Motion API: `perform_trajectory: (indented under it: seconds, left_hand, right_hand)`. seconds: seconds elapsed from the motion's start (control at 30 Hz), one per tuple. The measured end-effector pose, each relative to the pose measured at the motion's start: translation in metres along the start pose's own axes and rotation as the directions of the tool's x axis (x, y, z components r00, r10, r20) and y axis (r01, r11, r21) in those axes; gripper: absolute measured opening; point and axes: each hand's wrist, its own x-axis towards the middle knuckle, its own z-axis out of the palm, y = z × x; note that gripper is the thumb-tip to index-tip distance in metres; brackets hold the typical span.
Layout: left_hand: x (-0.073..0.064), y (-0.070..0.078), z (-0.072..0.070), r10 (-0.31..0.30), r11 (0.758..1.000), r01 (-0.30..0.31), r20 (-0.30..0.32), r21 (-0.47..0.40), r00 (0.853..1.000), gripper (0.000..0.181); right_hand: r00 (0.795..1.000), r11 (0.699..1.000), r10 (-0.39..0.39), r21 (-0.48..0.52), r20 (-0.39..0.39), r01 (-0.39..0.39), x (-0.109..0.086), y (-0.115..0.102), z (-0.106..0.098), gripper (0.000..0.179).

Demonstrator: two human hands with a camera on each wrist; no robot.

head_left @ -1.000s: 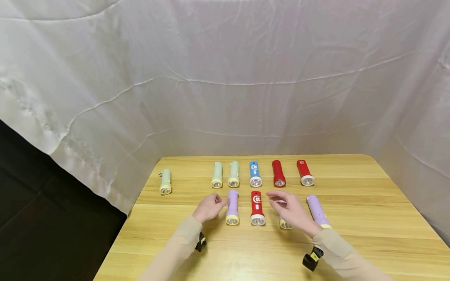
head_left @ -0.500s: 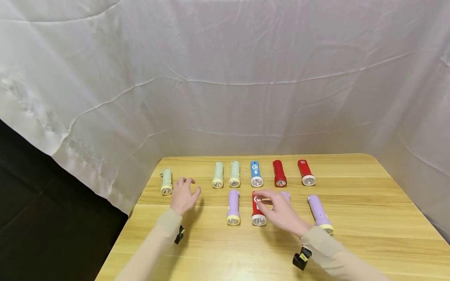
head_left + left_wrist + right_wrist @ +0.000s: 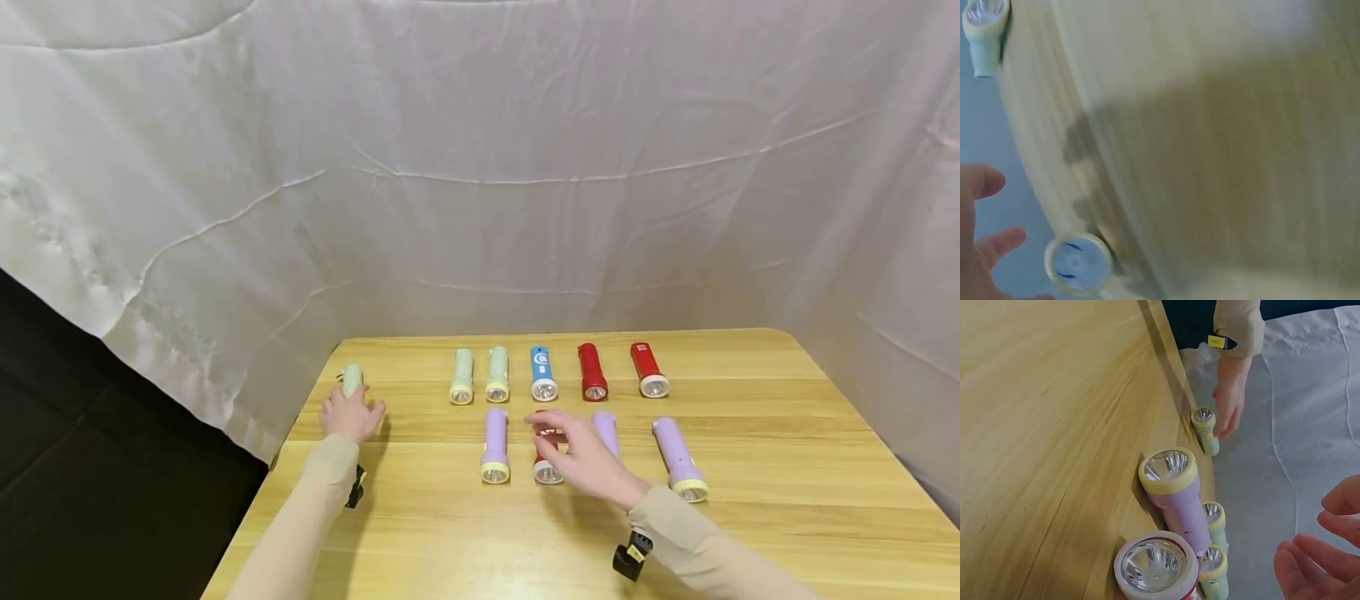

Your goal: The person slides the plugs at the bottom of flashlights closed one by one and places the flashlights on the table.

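My left hand (image 3: 351, 414) is over the pale green flashlight (image 3: 352, 377) at the table's far left, covering its lamp end in the head view. The left wrist view has that flashlight's round lens (image 3: 1079, 264) beside the spread fingers (image 3: 1004, 244), a gap between them. My right hand (image 3: 585, 458) hovers above the red flashlight with a white rim (image 3: 548, 472) and hides much of it. Its thumb and fingers are bent apart around nothing. Just left of it lies a purple flashlight (image 3: 495, 446); another purple one (image 3: 604, 429) is partly behind the hand.
Along the back of the wooden table (image 3: 450, 533) lie two more pale green flashlights (image 3: 462, 377), a blue one (image 3: 543, 372) and two red ones (image 3: 592, 371). A third purple flashlight (image 3: 678, 458) is at the right. Pale cloth (image 3: 480, 208) hangs behind.
My left hand has moved from beside the middle purple flashlight leftward to the far-left green one. My right hand has shifted left over the red flashlight and stays there. The flashlights have not moved.
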Motion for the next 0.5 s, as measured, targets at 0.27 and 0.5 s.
perform_trajectory:
  seconds: [0.27, 0.5]
  left_hand:
    - [0.0, -0.013, 0.005, -0.026, 1.0, 0.025, 0.06, 0.002, 0.998, 0.063]
    - [0.002, -0.015, 0.005, -0.018, 1.0, 0.018, 0.071, 0.002, 0.997, 0.063]
  right_hand:
    - [1.0, 1.0, 0.025, -0.014, 0.001, -0.025, 0.0, -0.004, 0.001, 0.03]
    - [1.0, 1.0, 0.019, 0.001, 0.005, -0.019, 0.0, -0.002, 0.0, 0.03]
